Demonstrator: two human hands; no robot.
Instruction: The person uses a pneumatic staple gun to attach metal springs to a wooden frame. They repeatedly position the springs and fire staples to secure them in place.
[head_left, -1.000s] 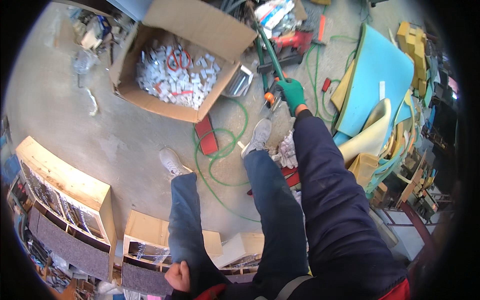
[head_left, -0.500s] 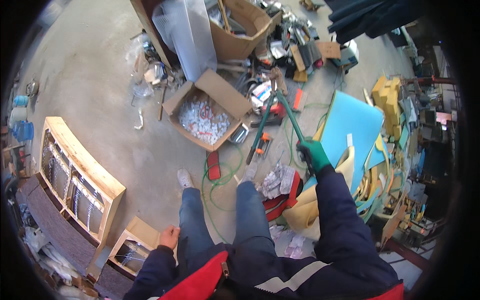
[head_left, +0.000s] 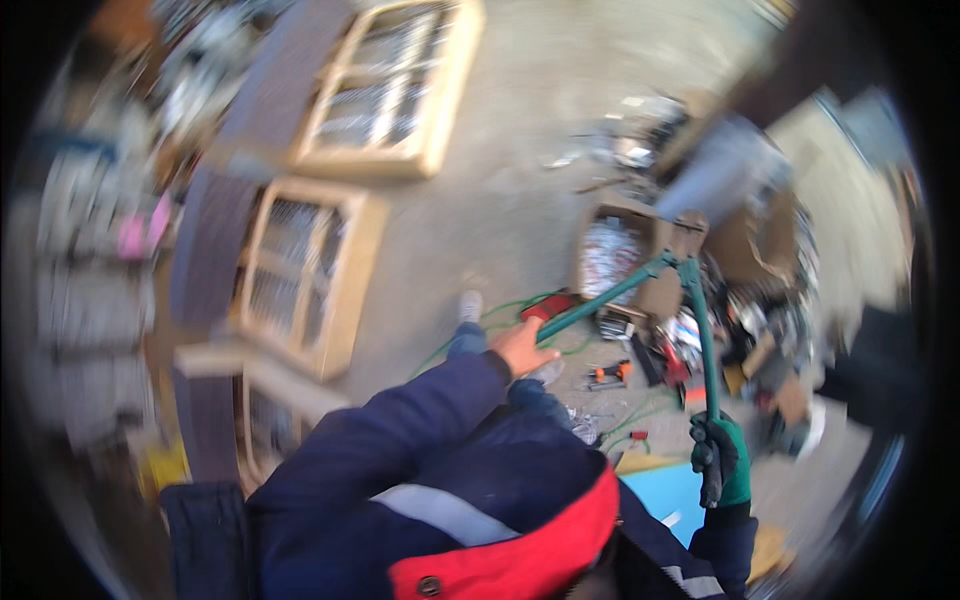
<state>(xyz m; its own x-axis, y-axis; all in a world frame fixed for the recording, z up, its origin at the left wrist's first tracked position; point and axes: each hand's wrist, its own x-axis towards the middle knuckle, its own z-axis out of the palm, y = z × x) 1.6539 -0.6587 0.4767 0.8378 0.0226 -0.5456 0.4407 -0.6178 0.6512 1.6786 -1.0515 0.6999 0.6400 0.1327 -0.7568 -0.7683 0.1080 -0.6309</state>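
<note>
Right hand [head_left: 735, 462] clenched on one handle of the cutter [head_left: 699, 320]; left hand [head_left: 522, 348] at the other, its finger closure I cannot tell. Wide spread, I judge, for leverage.

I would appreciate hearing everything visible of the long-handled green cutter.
The metal-looking cutter has two long green handles spread in a wide V from a brownish head. Held off the floor, it points toward the view's top; its jaws are too blurred to judge. The gloved right hand grips one handle's dark end; the bare left hand meets the other, its hold unclear.
</note>
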